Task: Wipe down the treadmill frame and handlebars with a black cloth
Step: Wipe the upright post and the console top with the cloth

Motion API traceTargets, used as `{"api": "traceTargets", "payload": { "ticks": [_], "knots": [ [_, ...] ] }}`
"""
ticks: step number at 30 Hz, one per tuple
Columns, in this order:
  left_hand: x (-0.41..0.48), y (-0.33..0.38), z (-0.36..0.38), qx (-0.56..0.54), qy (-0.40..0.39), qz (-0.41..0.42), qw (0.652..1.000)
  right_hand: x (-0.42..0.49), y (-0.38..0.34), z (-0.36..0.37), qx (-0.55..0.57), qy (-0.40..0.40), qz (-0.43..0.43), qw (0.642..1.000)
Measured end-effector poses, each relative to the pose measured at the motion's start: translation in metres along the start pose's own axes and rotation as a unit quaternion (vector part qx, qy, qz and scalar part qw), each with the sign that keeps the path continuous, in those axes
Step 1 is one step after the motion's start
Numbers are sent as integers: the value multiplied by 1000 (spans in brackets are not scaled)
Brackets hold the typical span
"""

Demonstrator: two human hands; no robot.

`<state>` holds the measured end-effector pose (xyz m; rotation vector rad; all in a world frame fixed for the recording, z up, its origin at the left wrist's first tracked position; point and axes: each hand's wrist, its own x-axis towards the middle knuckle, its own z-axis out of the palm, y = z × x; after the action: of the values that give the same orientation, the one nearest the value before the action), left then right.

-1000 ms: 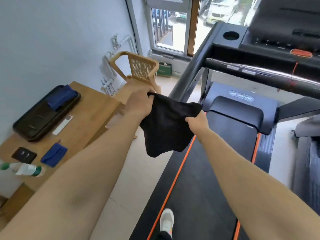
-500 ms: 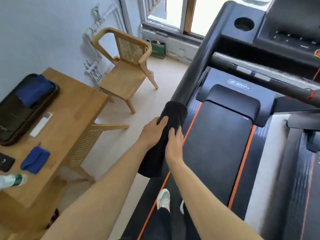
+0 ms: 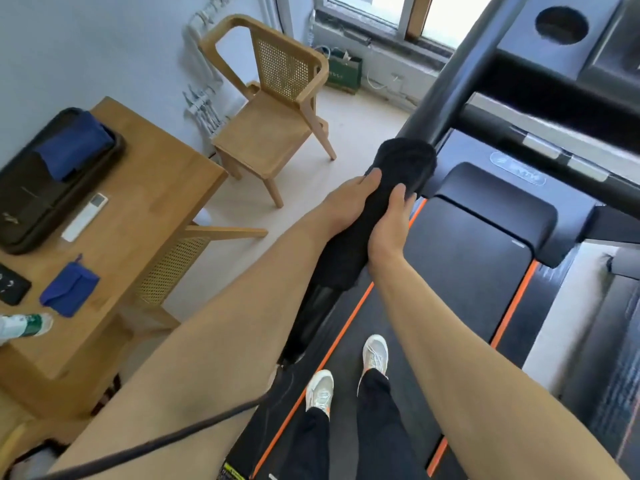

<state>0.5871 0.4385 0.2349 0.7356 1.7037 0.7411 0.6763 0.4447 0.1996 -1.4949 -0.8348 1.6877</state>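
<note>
The black cloth (image 3: 405, 164) is wrapped around the lower end of the treadmill's left handlebar (image 3: 460, 74), a thick black bar that slopes up to the console. My left hand (image 3: 349, 202) grips the cloth from the left side and my right hand (image 3: 389, 223) grips it from the right, both closed around the bar. A loose tail of cloth hangs below my hands. The treadmill belt (image 3: 467, 271) with orange stripes lies underneath, and my white shoes stand on it.
To the left stands a wooden table (image 3: 145, 188) with a black tray (image 3: 20, 209), blue cloths, a remote and a bottle. A wooden chair (image 3: 270, 126) sits behind it near the window. A black cable (image 3: 156, 445) crosses the lower left. The treadmill console (image 3: 561, 36) is top right.
A second ago I held the cloth spread open in the air. Since then both hands have wrapped it around the left handlebar, and my view has tilted downward.
</note>
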Motion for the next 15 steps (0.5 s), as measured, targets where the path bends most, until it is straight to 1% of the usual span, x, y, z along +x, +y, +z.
{"api": "traceTargets", "payload": {
  "ticks": [2, 4, 6, 10, 12, 15],
  "knots": [
    [-19, -16, -3, 11, 4, 13, 1000, -18, 4, 1, -3, 2, 1, 1000],
    [-49, -40, -6, 10, 9, 5, 1000, -48, 19, 3, -4, 15, -1, 1000],
    [-84, -69, -10, 5, 27, -11, 1000, -86, 47, 4, 2, 25, 3, 1000],
    [-143, -115, -12, -23, 61, -20, 998, -150, 92, 5, -30, 19, 28, 999],
    [-140, -115, -12, -15, 71, -17, 997, -149, 93, 6, -47, 15, 12, 999],
    [-104, -86, -13, 7, 52, -14, 999, -112, 68, 8, -76, 35, -7, 996]
  ]
}}
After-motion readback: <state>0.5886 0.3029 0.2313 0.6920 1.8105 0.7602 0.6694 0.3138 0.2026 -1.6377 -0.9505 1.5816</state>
